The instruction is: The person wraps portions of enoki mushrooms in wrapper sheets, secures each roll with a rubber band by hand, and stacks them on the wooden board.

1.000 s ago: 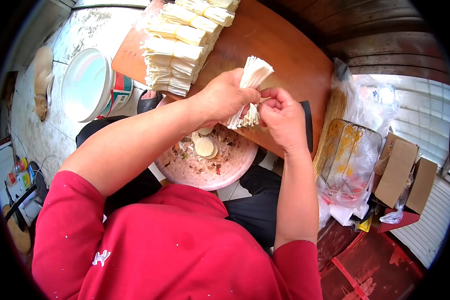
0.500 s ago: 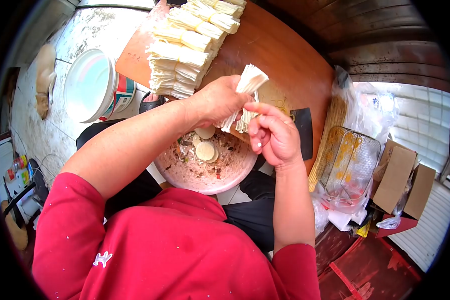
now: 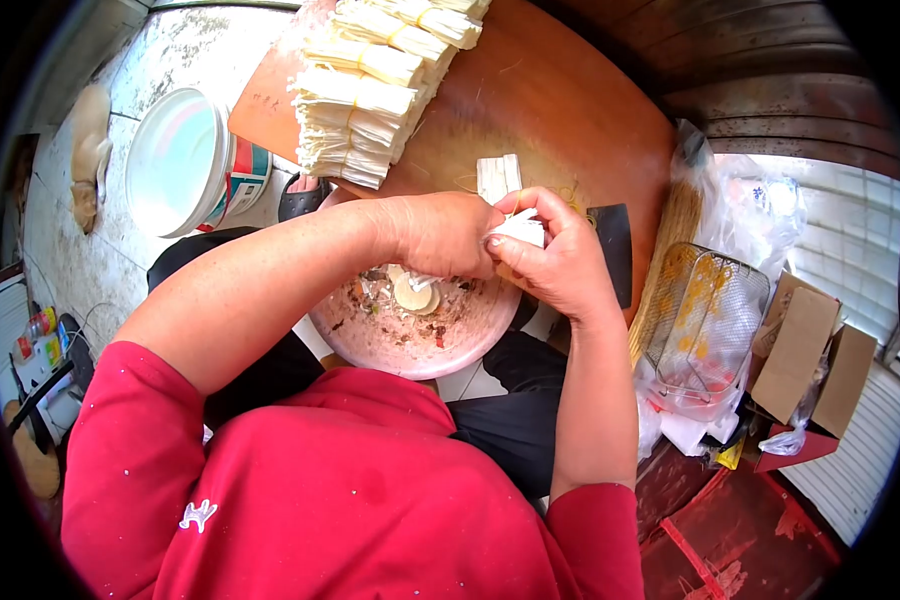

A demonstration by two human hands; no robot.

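My left hand (image 3: 440, 235) is closed around a bundle of thin pale strips (image 3: 519, 229), and the ends of the strips stick out to the right. My right hand (image 3: 560, 255) is closed on the same bundle, its thumb and fingers pinching around it. A thin yellow rubber band (image 3: 516, 205) shows at the right fingertips. Just beyond the hands, a short stack of pale strips (image 3: 498, 176) lies on the brown table (image 3: 550, 110). Below the hands is a pinkish basin (image 3: 410, 362) holding scraps and round pale pieces (image 3: 415, 293).
Banded bundles of strips (image 3: 355, 100) are piled at the table's far left. Loose rubber bands (image 3: 568, 194) and a dark flat piece (image 3: 612, 250) lie at its right. A white bucket (image 3: 175, 165) stands left; a wire basket (image 3: 705, 315) and cardboard boxes (image 3: 795, 340) stand right.
The bundle has turned and come lower between the hands. My right hand has moved from beside it to close on it. The short stack on the table now shows more fully.
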